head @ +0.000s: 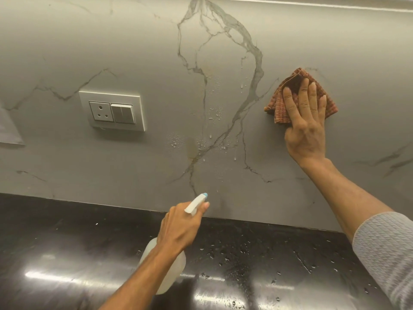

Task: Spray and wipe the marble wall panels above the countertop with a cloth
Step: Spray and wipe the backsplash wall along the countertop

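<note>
Marble wall panel [156, 52] is bounded below by the black countertop [67, 242] edge. Bare veined stretch lies open right of the socket plate [111, 110]. Droplets [176, 139] are seen there. Cloth [277, 104] is pressed flat to the panel, far right of the plate, by right hand [306, 128], fingers straight. Spray bottle [169, 276] is gripped by left hand [181, 227] below-right of the plate, nozzle aimed at the panel.

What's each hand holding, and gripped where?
Left hand grips the spray bottle at its neck, just below the trigger head. Right hand grips nothing: flat fingers press the cloth against the marble wall.
</note>
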